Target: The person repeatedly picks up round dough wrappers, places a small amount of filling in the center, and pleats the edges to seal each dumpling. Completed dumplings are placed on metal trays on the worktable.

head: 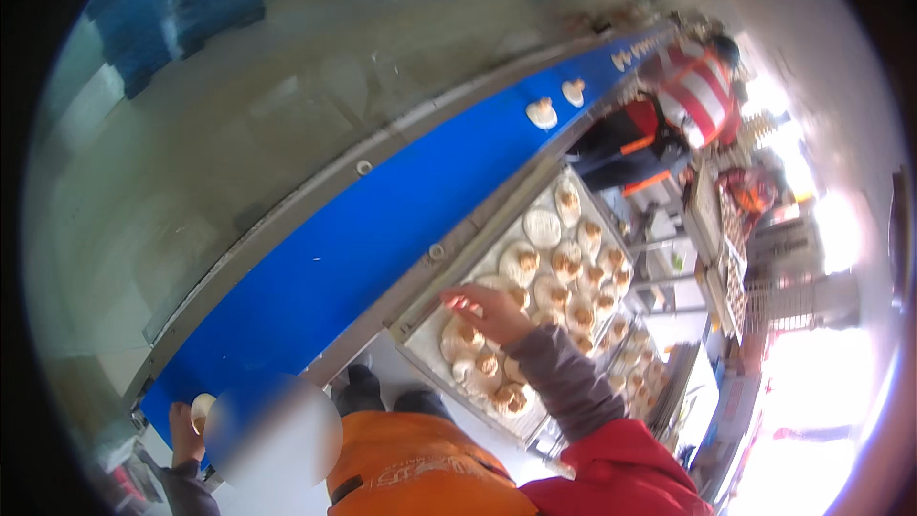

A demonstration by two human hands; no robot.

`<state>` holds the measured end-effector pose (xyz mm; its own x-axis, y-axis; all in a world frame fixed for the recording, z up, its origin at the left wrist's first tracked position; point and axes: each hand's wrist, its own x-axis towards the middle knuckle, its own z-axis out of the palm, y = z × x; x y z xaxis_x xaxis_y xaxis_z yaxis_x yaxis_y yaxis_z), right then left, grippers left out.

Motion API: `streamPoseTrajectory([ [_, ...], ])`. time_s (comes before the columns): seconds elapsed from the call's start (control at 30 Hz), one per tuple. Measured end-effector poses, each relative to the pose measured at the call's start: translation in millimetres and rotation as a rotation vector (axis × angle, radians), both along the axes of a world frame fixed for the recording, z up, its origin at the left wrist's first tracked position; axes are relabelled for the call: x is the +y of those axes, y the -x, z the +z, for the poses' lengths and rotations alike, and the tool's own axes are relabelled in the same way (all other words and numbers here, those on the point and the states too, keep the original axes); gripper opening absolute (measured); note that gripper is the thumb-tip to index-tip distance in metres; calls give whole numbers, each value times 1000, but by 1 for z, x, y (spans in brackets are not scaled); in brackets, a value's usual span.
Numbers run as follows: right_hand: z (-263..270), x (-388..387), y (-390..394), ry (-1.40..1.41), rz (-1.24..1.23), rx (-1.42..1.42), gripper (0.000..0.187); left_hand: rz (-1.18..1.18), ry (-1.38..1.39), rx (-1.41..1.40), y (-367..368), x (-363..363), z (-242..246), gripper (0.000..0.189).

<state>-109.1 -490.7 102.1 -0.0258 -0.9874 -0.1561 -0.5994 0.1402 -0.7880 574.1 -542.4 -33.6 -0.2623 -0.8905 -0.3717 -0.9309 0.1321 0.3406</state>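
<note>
At the lower left, my left hand (185, 430) has its fingers around the edge of a pale dough round (203, 407) with brown filling, over the blue conveyor belt (344, 258). A round blurred patch covers part of that dough and perhaps part of the hand. My right hand (487, 309) hovers with bent, parted fingers above the near left side of a large tray (423, 319), and nothing shows in it. Dough rounds topped with brown filling (519, 263) cover this tray. One flat round (542, 227) on it shows no filling.
Farther up the belt lie two filled dough rounds (542, 113) and several smaller pieces. A co-worker (691, 97) stands beside the belt's far end, and another person (752, 190) is behind. More filled dough rounds sit on a lower tray (637, 365). Racks with trays (709, 222) stand at right.
</note>
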Motion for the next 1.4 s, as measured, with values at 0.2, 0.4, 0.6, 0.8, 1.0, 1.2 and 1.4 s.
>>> streamPoseTrajectory([
  [0.2, 17, 86, 1, -34, -172, -132, 30, 199, -170, 164, 54, 11, 97, 68],
  [0.4, -4, 168, -88, -192, -168, -703, 49, -280, -879, 742, 321, 49, 145, 69],
  [0.6, -42, 314, -49, -225, -1103, -1224, 35, -699, -800, 717, 518, 175, 128, 54],
  [0.8, -83, 368, -2, -101, -1253, -701, 24, -747, -609, 685, 572, 247, 72, 56],
  [1.0, -100, 351, 8, 69, -1045, 125, 20, -857, -351, 576, 564, 249, 117, 60],
  [1.2, -77, 357, 28, 2, -945, 236, 26, -566, -511, 772, 543, 155, 150, 38],
  [1.4, -8, 307, 76, 130, -920, 263, 21, -181, 131, 826, 588, -74, 77, 37],
])
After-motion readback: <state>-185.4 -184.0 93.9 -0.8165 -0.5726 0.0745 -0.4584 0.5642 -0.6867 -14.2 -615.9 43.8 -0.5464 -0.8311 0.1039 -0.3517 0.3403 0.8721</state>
